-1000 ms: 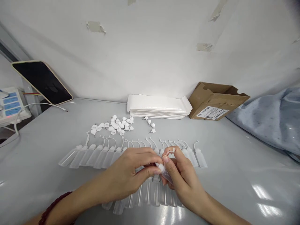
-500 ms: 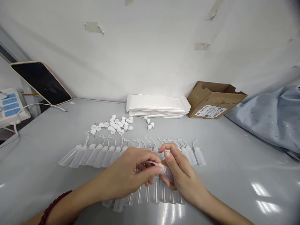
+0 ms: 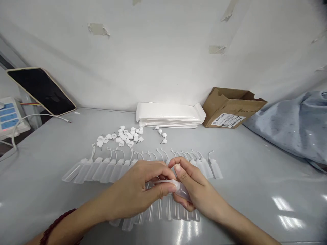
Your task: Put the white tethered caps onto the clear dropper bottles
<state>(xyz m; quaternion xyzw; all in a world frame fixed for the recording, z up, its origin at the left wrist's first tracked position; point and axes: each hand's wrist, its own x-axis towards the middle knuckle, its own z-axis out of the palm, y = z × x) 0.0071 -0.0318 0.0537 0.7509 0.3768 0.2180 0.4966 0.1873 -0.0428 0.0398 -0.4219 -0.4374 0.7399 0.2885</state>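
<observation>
Between my two hands is a small translucent squeeze bottle [image 3: 183, 192], tilted, its neck toward the left. My right hand [image 3: 196, 187] is wrapped round its body. The thumb and fingers of my left hand [image 3: 145, 187] pinch the white cap strap [image 3: 167, 181] at the neck; the fingertips partly hide the top. Behind my hands lies a row of similar bottles [image 3: 104, 170] with thin strapped caps pointing away. A second row of clear bottles [image 3: 159, 209] lies beneath my hands, partly covered by them.
White needle-tip caps [image 3: 125, 134] lie scattered past the rows, with several more [image 3: 164, 135] to their right. White padded envelopes [image 3: 168, 112] are stacked at the wall beside an open cardboard box [image 3: 230, 109]. A phone [image 3: 42, 89] leans at left; bluish fabric [image 3: 291, 126] lies at right.
The view has shifted slightly. More of the bottle's body shows now between my hands, and my right fingers have moved a little at its neck. Both hands keep their hold.
</observation>
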